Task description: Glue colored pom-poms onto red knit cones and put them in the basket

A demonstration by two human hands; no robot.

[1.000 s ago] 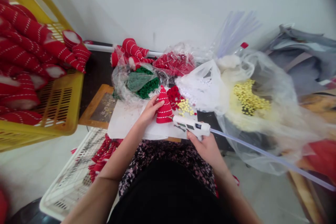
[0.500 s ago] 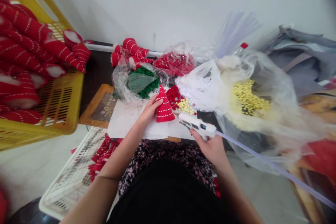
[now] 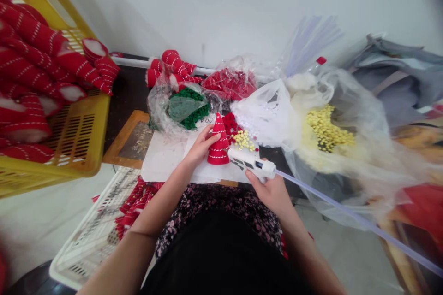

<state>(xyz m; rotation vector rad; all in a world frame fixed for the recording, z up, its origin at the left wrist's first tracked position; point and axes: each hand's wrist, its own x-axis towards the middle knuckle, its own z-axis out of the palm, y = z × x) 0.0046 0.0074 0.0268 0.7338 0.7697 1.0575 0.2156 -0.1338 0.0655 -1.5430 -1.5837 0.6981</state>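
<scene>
Under the red cone (image 3: 218, 146), white paper (image 3: 164, 159) lies near a pale wall (image 3: 194, 9).

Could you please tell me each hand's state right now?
Left hand: closed, holding the red striped cone.
Right hand: closed around the white glue gun.

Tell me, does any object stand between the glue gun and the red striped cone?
Nothing visible does. The right hand holds the glue gun, its front end by the lower right of the red striped cone; contact is unclear. The left hand grips the cone. Yellow pompoms lie beyond, not between.
</scene>
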